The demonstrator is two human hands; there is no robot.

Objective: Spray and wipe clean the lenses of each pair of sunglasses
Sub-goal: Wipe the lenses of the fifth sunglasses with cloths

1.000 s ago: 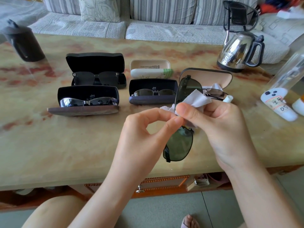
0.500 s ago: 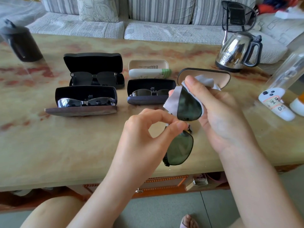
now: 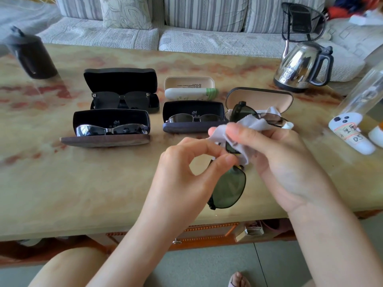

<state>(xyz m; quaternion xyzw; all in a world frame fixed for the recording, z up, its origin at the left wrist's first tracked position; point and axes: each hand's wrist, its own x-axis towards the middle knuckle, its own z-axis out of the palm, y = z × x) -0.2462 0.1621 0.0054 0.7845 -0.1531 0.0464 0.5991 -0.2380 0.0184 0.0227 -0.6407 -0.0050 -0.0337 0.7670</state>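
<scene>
Green-tinted sunglasses (image 3: 228,188) are held on end over the near half of the table (image 3: 62,183), one lens at 12 o'clock, the other at 6. The thin dark frame is pinched at the bridge by the left hand (image 3: 186,168), thumb and forefinger closed, other fingers loosely curled. The grey cloth (image 3: 234,133) is gripped by the right hand (image 3: 275,160) and folded over the upper lens. That lens is mostly covered; only dark slivers are seen above and below the fold. Bridge and temples cannot be made out. A white cap (image 3: 288,125) behind the right hand is largely hidden. A labelled white bottle (image 3: 350,137) at 3 o'clock is partly blocked by a clear tube cut off by the edge. Open cases (image 3: 112,121) with other pairs are lined up from 10 to 12 o'clock. A steel kettle (image 3: 302,65) is seen at 1 o'clock. The tabletop is glossy beige stone with red veining; a striped sofa (image 3: 145,36) is behind it and grey floor tile below.
</scene>
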